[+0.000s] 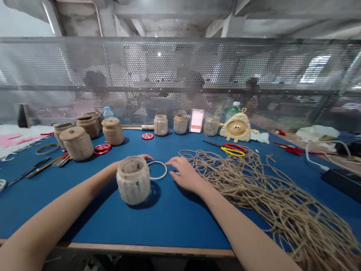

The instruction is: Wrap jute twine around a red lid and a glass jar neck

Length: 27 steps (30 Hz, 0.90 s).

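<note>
A jar [133,184] wrapped in pale, whitish material stands upright and lidless on the blue table in front of me. Just behind its right side lies a thin white ring [165,173], which looks like a narrow tape roll. My left hand [145,157] reaches behind the jar; only some outstretched fingers show near the ring's far left edge, the rest being hidden. Fingers apart, my right hand [185,174] rests low over the table at the ring's right edge, its fingertips at or touching the rim. To its right spreads a loose heap of brown twine [246,179].
Several twine-covered jars [77,144] stand at left and along the back. Red-and-yellow scissors [234,150] lie behind the twine. A triangular toy-like fan [237,127], red round lids [102,148], a lit phone [196,121] and a black power bank [353,188] are around. Perforated metal screen [160,74] behind.
</note>
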Tool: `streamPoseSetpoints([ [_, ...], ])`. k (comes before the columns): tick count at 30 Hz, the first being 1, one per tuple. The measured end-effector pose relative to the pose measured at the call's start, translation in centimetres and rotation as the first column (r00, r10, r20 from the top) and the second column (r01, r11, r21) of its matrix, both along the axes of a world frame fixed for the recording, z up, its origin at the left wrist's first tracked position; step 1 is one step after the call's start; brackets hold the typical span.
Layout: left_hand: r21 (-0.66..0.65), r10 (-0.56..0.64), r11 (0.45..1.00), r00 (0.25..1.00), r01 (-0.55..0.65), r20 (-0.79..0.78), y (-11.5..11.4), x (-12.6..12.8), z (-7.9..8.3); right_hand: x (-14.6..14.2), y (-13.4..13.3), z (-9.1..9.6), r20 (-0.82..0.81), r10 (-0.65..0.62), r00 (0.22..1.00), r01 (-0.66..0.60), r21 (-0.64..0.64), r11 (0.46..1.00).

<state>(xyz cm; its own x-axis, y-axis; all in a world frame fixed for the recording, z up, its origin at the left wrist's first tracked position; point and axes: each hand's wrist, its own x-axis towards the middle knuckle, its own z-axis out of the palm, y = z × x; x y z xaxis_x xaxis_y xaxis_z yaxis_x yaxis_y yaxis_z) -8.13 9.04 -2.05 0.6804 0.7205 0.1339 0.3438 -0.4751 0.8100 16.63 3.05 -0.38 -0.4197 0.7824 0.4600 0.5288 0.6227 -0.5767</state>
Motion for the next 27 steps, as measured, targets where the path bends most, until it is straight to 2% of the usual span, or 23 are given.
streamPoseSetpoints([
  [4, 0.000, 0.037, 0.999, 0.991, -0.038, 0.127, 0.1, 1.0, -0.2, -0.7, -0.3, -1.0, 0.286, 0.046, 0.957, -0.072, 0.082, 0.994],
  [8, -0.042, 0.111, 0.994, 0.956, -0.103, 0.271, -0.6, 1.6, 0.4, -0.4, 0.1, -0.4, 0.427, -0.024, 0.904, -0.040, 0.140, 0.989],
  [12, -0.167, 0.178, 0.978, 0.906, -0.122, 0.384, -1.5, 0.2, 1.2, 0.8, 0.8, 1.7, 0.421, -0.237, 0.876, 0.152, 0.225, 0.962],
  [15, -0.233, 0.167, 0.970, 0.883, -0.068, 0.439, -1.9, -1.2, 2.1, 2.5, 2.3, 3.7, 0.374, -0.444, 0.814, 0.370, 0.255, 0.893],
  [18, -0.248, 0.068, 0.967, 0.873, 0.062, 0.483, -2.5, -1.8, 3.0, 4.5, 3.9, 5.5, 0.311, -0.608, 0.731, 0.546, 0.268, 0.794],
  [20, -0.221, -0.083, 0.951, 0.865, 0.218, 0.495, -3.0, -1.7, 3.3, 5.8, 4.0, 6.5, 0.289, -0.653, 0.700, 0.600, 0.259, 0.757],
  [23, -0.196, -0.252, 0.904, 0.844, 0.379, 0.473, -3.9, -1.6, 3.6, 7.3, 1.5, 7.5, 0.292, -0.623, 0.726, 0.576, 0.237, 0.782],
  [25, -0.190, -0.275, 0.900, 0.849, 0.393, 0.450, -4.5, -1.5, 3.9, 7.9, -2.0, 7.7, 0.301, -0.576, 0.760, 0.537, 0.208, 0.818],
  [27, -0.173, -0.249, 0.924, 0.879, 0.341, 0.406, -5.1, -1.6, 4.6, 8.1, -6.5, 7.6, 0.294, -0.514, 0.806, 0.488, 0.163, 0.858],
])
